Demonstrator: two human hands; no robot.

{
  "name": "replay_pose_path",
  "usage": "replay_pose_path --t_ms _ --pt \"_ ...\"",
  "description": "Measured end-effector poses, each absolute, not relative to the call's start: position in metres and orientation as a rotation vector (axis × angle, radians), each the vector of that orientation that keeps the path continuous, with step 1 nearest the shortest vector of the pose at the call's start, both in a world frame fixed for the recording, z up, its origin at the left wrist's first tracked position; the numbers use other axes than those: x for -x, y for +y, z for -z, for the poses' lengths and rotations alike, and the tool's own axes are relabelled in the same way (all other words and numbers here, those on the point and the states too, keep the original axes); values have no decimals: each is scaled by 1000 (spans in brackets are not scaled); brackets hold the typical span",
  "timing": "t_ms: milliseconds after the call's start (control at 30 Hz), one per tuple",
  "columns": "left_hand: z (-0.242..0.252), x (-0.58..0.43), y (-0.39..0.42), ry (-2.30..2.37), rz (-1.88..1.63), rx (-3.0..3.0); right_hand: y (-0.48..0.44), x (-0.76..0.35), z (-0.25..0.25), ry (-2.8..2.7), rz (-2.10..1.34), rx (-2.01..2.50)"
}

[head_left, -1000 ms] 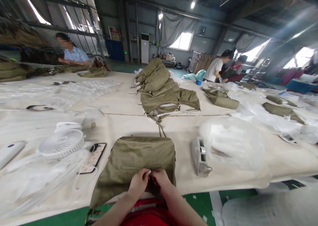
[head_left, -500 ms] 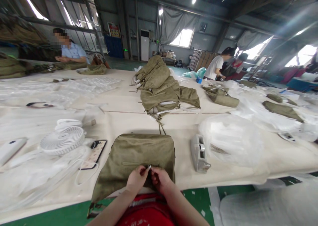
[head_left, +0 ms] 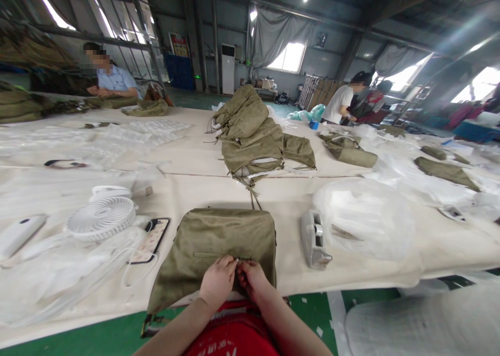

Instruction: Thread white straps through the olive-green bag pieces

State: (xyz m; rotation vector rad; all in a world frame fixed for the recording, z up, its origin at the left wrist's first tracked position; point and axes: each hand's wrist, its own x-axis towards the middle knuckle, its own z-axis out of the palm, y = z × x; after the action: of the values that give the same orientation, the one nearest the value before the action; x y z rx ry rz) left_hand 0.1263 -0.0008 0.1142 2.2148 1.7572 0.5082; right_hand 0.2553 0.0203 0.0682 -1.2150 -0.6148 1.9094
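Note:
An olive-green canvas bag (head_left: 230, 231) lies flat at the table's front edge, with a slit-like seam or zipper running across it. Over the right end of that seam my left hand (head_left: 217, 279) is closed, back of the hand upward, its fingertips hidden in part. Close beside it, my right hand (head_left: 252, 279) pinches with curled fingers at the same spot. A tiny whitish piece shows between the two sets of fingertips, too small to name. At the bag's lower left corner, a strap with a buckle (head_left: 146, 324) hangs over the edge.
Right of the bag stands a tape dispenser (head_left: 312, 241) beside clear plastic bags (head_left: 363, 220). On the left lie a phone (head_left: 150, 241), a white fan (head_left: 101, 218) and plastic film. Beyond is a pile of olive bags (head_left: 250, 126). Several people work farther back.
My left hand has rolled over, so its back now covers the fingertips and most of the small whitish piece. My right hand stays nearly in place.

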Motion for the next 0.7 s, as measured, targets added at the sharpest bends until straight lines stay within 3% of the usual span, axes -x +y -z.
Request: replay_pose_path --t_ms 333,700 --pt "-115 -122 11 1752 -702 -2164 22 -256 -77 -727 -1923 1391" --pt "-145 -148 68 1556 182 -2585 23 -274 -71 -971 -1756 1465"
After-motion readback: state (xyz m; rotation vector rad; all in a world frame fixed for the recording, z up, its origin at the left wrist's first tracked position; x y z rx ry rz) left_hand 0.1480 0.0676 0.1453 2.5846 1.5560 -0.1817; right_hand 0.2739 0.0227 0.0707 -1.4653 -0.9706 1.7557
